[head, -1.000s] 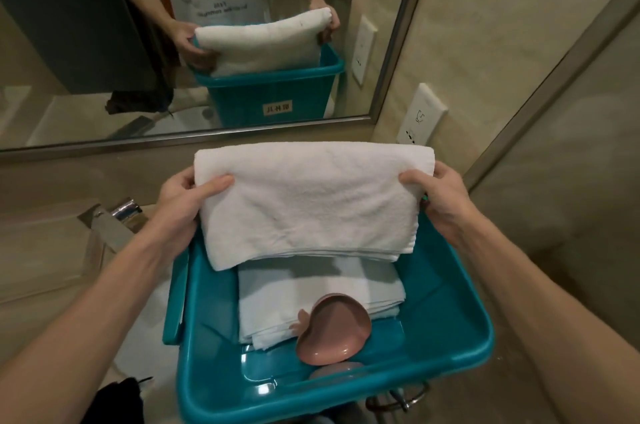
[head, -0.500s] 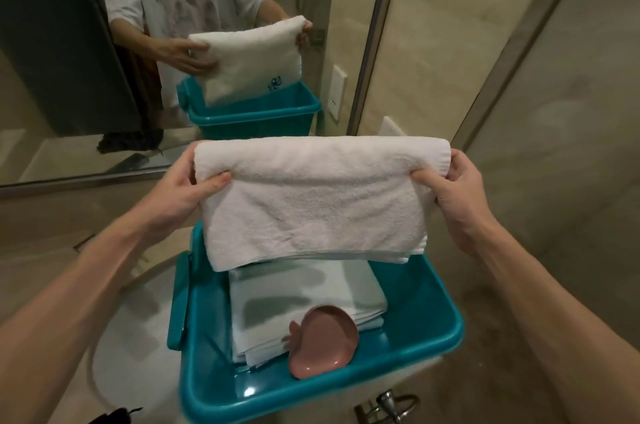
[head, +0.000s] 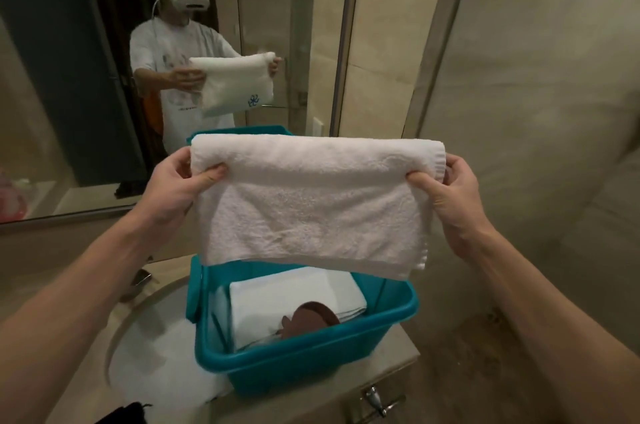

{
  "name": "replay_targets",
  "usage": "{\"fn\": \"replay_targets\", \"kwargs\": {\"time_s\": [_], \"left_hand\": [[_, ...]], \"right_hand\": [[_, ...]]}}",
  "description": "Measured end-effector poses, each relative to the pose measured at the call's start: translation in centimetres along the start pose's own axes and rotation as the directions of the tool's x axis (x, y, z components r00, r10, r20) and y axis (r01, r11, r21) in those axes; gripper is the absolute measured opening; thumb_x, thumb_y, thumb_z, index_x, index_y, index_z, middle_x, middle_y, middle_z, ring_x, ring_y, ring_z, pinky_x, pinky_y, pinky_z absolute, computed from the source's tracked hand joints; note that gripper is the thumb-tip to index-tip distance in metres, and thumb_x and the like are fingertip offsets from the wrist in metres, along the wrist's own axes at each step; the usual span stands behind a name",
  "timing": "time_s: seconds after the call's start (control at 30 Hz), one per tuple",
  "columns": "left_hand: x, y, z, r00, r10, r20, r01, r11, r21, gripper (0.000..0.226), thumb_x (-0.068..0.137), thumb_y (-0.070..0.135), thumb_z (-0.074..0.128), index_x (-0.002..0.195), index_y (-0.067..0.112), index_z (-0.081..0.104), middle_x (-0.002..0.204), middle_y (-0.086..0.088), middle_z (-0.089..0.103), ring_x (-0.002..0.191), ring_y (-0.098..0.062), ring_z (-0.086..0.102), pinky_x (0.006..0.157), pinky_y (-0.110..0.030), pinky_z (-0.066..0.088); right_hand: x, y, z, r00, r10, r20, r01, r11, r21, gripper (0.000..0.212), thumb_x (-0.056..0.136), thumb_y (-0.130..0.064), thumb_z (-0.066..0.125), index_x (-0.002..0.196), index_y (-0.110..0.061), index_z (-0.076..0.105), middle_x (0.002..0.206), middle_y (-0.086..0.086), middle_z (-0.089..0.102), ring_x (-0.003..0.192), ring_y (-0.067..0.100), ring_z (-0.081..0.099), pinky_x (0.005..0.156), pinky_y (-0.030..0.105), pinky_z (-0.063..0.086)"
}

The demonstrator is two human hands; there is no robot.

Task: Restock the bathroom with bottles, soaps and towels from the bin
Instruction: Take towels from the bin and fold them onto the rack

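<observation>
Towel (head: 311, 201), white and folded: where is it?
— Middle of the view, held up flat, its top fold level. The teal bin (head: 311, 364) sits at its 6 o'clock, and the towel's hanging edge hides the bin's far side.

And the hands?
— Left hand (head: 176, 184) grasps the top corner at 9 o'clock, thumb on the near face, fingers curled behind. Right hand (head: 450, 195) pinches the corner at 3 o'clock the same way.

What lies in the bin?
— A stack of folded white towels (head: 294, 299), with a pink dish (head: 308, 318) leaning on its near edge.

Around the bin?
— It rests on the counter; the white sink (head: 149, 364) is touching it at 8 o'clock, and a chrome handle (head: 377, 399) shows at 5 o'clock. The mirror (head: 86, 77) fills 10 to 11 o'clock and reflects the person holding the towel, a small blue mark on its far face.
</observation>
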State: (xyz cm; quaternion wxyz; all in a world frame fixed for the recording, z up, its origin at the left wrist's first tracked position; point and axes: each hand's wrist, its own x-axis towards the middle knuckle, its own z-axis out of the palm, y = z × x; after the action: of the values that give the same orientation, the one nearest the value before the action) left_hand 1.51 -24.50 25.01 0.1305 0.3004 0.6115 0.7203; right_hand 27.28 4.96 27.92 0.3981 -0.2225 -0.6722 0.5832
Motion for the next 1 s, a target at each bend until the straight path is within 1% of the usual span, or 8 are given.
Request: {"fn": "replay_targets", "kwargs": {"time_s": [0.1, 0.33, 0.47, 0.6, 0.67, 0.8, 0.93, 1.0], "left_hand": [[-2.4, 1.7, 0.6, 1.000, 0.012, 0.001, -0.012, 1.000, 0.008, 0.055, 0.079, 0.025, 0.076, 0.131, 0.018, 0.059, 0.126, -0.009, 0.066, 0.111, -0.028, 0.068, 0.090, -0.045, 0.058], [-5.0, 4.7, 1.7, 0.999, -0.020, 0.040, 0.021, 1.000, -0.017, 0.057, 0.073, 0.028, 0.079, 0.127, 0.022, 0.061, 0.118, -0.006, 0.070, 0.104, -0.029, 0.071, 0.077, -0.039, 0.062], [-4.7, 5.8, 3.9, 0.994, -0.013, 0.112, 0.015, 1.000, -0.021, 0.063, 0.068, 0.032, 0.081, 0.127, 0.024, 0.062, 0.110, 0.000, 0.074, 0.105, -0.029, 0.070, 0.084, -0.050, 0.059], [-3.4, 6.9, 6.6, 0.977, 0.000, 0.215, 0.015, 0.998, -0.067, 0.067, 0.057, 0.040, 0.090, 0.119, 0.030, 0.066, 0.111, -0.004, 0.075, 0.107, -0.031, 0.069, 0.088, -0.051, 0.057], [-2.7, 7.2, 8.1, 0.960, 0.020, 0.279, 0.007, 0.995, -0.097, 0.069, 0.054, 0.044, 0.093, 0.116, 0.030, 0.068, 0.109, -0.004, 0.076, 0.101, -0.026, 0.071, 0.087, -0.048, 0.058], [-2.1, 6.7, 10.9, 0.909, 0.061, 0.413, 0.012, 0.985, -0.170, 0.048, 0.070, 0.026, 0.082, 0.117, 0.025, 0.069, 0.108, -0.004, 0.076, 0.097, -0.024, 0.071, 0.091, -0.049, 0.057], [-2.3, 6.1, 13.8, 0.798, 0.087, 0.596, 0.067, 0.971, -0.231, 0.052, 0.077, 0.022, 0.084, 0.125, 0.015, 0.064, 0.118, -0.013, 0.072, 0.112, -0.037, 0.066, 0.094, -0.050, 0.054], [-3.3, 6.3, 15.7, 0.727, 0.105, 0.679, 0.100, 0.962, -0.255, 0.068, 0.066, 0.032, 0.090, 0.126, 0.013, 0.063, 0.119, -0.014, 0.071, 0.108, -0.032, 0.067, 0.092, -0.044, 0.055]], "right_hand": [[-2.4, -1.1, -0.6, 0.999, 0.027, -0.036, -0.025, 0.999, 0.030, 0.059, 0.081, -0.009, 0.079, 0.131, -0.011, 0.048, 0.116, 0.009, 0.068, 0.102, 0.025, 0.070, 0.085, 0.040, 0.060], [-7.1, -3.8, -2.9, 0.993, 0.015, -0.115, -0.012, 1.000, 0.026, 0.057, 0.082, -0.008, 0.077, 0.130, -0.013, 0.047, 0.106, 0.007, 0.068, 0.086, 0.016, 0.070, 0.069, 0.030, 0.061], [-8.8, -5.9, -5.2, 0.980, -0.036, -0.198, 0.034, 0.999, -0.012, 0.058, 0.082, -0.010, 0.078, 0.131, -0.013, 0.048, 0.106, 0.006, 0.070, 0.080, 0.010, 0.072, 0.066, 0.028, 0.060], [-11.1, -7.8, -7.1, 0.936, -0.081, -0.342, 0.070, 0.997, -0.046, 0.057, 0.082, -0.012, 0.080, 0.128, -0.015, 0.048, 0.108, 0.009, 0.070, 0.089, 0.023, 0.073, 0.074, 0.041, 0.062], [-12.7, -8.7, -7.9, 0.904, -0.110, -0.414, 0.086, 0.993, -0.076, 0.056, 0.081, -0.013, 0.081, 0.127, -0.015, 0.048, 0.108, 0.012, 0.070, 0.092, 0.029, 0.072, 0.075, 0.047, 0.062], [-17.5, -10.8, -9.1, 0.837, -0.161, -0.524, 0.101, 0.985, -0.140, 0.052, 0.083, -0.012, 0.079, 0.125, -0.016, 0.047, 0.101, 0.008, 0.072, 0.077, 0.015, 0.072, 0.062, 0.032, 0.060], [-23.9, -12.6, -9.6, 0.736, -0.220, -0.640, 0.070, 0.965, -0.252, 0.048, 0.083, -0.012, 0.080, 0.121, -0.017, 0.051, 0.090, 0.005, 0.073, 0.071, 0.015, 0.072, 0.060, 0.034, 0.059], [-27.5, -13.4, -9.9, 0.681, -0.229, -0.695, 0.039, 0.960, -0.278, 0.046, 0.084, -0.012, 0.079, 0.121, -0.017, 0.052, 0.090, 0.005, 0.073, 0.071, 0.016, 0.072, 0.060, 0.035, 0.060]]}}
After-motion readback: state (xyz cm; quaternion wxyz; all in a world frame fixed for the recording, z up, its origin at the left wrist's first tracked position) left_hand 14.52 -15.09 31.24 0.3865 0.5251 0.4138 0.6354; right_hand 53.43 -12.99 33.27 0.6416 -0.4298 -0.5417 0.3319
